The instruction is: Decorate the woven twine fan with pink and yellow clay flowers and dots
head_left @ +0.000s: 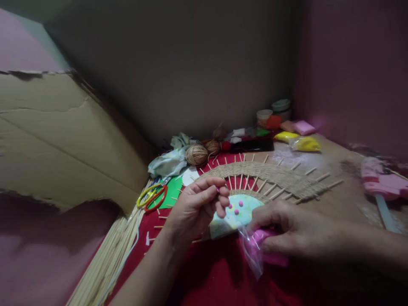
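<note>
Between the thumb and fingers of my left hand [197, 206] is a small bit of pink clay [218, 190], mostly hidden. My right hand [287, 229] grips a clear plastic bag of bright pink clay [259, 242] near the front. Beyond both hands lies a fan-shaped piece of thin sticks with a twine-woven band [264, 171]. At its centre is a half-round of pale blue-green patterned fabric [247, 216], partly covered by my hands. Several small pink balls [236, 211] rest on that fabric.
Scissors [153, 197] with yellow and red handles lie left, above a bundle of thin sticks [105, 255]. Twine balls [196, 154], a dark phone [253, 145] and yellow clay packets [306, 143] are behind. A pink glue gun [381, 180] lies right; torn cardboard [63, 140] stands left.
</note>
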A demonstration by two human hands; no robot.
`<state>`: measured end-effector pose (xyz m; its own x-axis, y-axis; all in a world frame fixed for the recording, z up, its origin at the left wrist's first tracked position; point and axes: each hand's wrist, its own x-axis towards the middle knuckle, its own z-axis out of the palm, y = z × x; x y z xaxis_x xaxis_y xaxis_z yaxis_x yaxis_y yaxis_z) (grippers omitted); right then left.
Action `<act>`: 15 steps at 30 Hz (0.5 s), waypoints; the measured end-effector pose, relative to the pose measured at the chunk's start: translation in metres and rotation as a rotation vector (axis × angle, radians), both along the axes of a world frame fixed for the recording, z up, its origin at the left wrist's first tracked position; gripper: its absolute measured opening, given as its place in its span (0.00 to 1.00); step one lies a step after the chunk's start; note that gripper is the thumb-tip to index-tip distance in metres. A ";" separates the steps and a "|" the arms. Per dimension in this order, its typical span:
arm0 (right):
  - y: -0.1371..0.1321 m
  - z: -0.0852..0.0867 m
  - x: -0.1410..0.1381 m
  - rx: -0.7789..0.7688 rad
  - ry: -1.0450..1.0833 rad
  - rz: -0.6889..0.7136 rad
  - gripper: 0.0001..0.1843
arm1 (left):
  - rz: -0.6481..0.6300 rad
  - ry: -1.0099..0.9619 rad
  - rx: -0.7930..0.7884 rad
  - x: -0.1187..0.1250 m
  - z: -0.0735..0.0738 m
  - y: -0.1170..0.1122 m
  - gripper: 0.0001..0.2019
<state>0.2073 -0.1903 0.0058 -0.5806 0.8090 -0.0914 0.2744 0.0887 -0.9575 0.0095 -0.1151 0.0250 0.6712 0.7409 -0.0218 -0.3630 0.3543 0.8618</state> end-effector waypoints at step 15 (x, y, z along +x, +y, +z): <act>-0.001 0.001 -0.002 -0.078 -0.003 0.001 0.04 | 0.006 0.098 0.155 -0.005 -0.002 0.006 0.05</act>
<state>0.2058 -0.1914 0.0063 -0.5809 0.7990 -0.1555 0.2768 0.0142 -0.9608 0.0050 -0.1092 0.0232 0.6674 0.7441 0.0285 -0.2766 0.2122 0.9372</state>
